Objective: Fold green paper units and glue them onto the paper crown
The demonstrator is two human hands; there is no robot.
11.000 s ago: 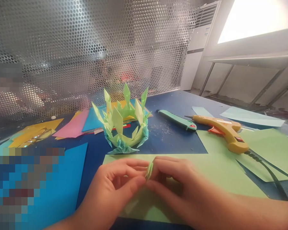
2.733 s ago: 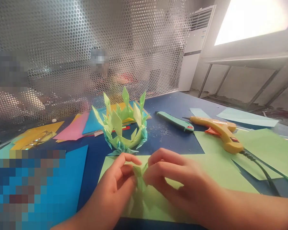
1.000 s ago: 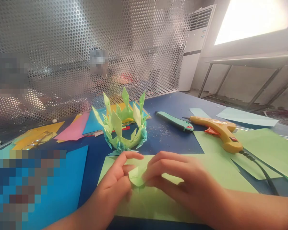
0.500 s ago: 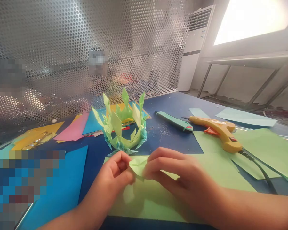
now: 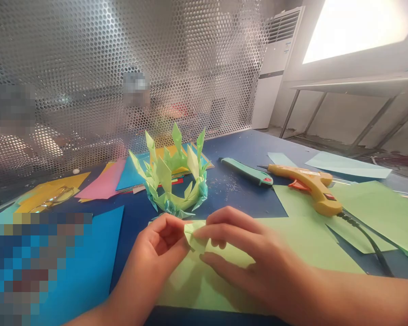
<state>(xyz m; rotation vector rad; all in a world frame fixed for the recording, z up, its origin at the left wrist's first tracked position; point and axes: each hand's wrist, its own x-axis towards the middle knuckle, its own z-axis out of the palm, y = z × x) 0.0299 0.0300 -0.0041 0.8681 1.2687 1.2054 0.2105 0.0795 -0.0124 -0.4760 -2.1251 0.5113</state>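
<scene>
A small folded piece of light green paper (image 5: 196, 242) is between my hands, just above a large green sheet (image 5: 231, 290). My left hand (image 5: 159, 246) pinches its left side between thumb and bent fingers. On its right side, my right hand (image 5: 255, 249) has its upper fingers on the paper, while the thumb stands apart lower down. Right behind my hands stands a folded-paper crown (image 5: 164, 176), with pointed green leaves around a ring and bluish-green folded pieces at its base.
To the right lie a green utility knife (image 5: 246, 171), a yellow hot glue gun (image 5: 306, 181) with its black cord, and more green sheets (image 5: 384, 213). Blue card (image 5: 98, 253), pink paper (image 5: 104, 181) and eyeglasses (image 5: 56, 199) are at left. A perforated metal screen (image 5: 197, 59) borders the table's back.
My right thumb has come away from the folded paper, and the upper fingers have shifted over its front. The paper has turned slightly in my left hand. Crown and tools stay put.
</scene>
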